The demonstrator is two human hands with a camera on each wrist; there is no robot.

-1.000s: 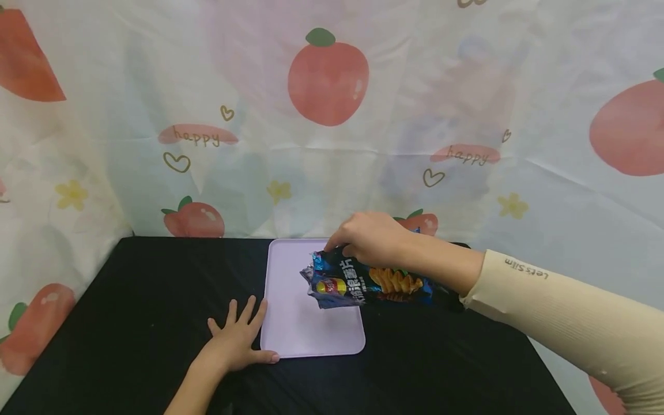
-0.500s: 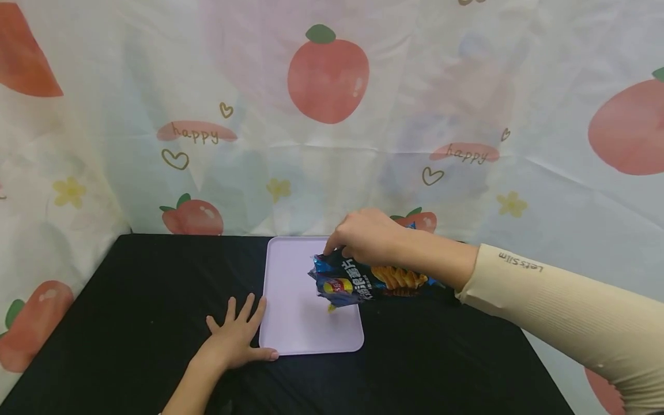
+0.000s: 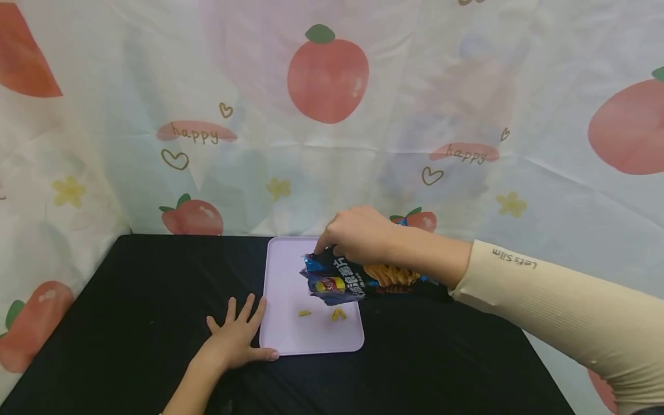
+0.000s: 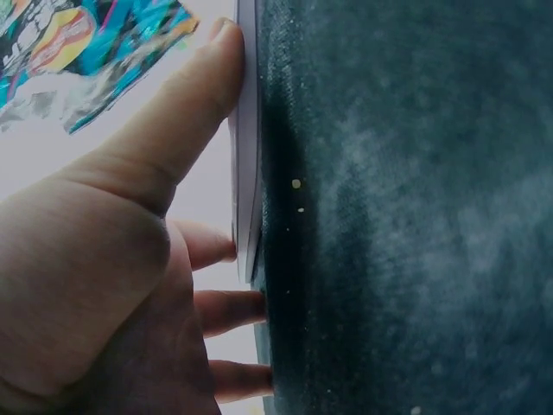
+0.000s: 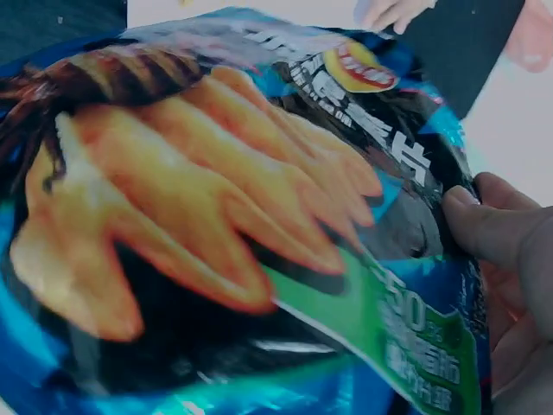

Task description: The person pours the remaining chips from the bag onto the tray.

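Note:
My right hand grips a dark blue bag of potato chips along its upper side, thumb on the near face in the right wrist view. The bag is tilted, its torn end pointing left over the lilac tray. A few yellow chip pieces lie on the tray below the bag. My left hand has its fingers spread on the black cloth, touching the tray's left edge. In the left wrist view its thumb lies against the tray rim. The inside of the bag is hidden.
Black cloth covers the table around the tray. Behind it hangs a pale curtain printed with fruit. In the left wrist view, small light crumbs dot the cloth.
Chip pieces have dropped from the bag's torn end onto the tray. My right hand and the bag have shifted slightly left. The left hand stays at the tray edge.

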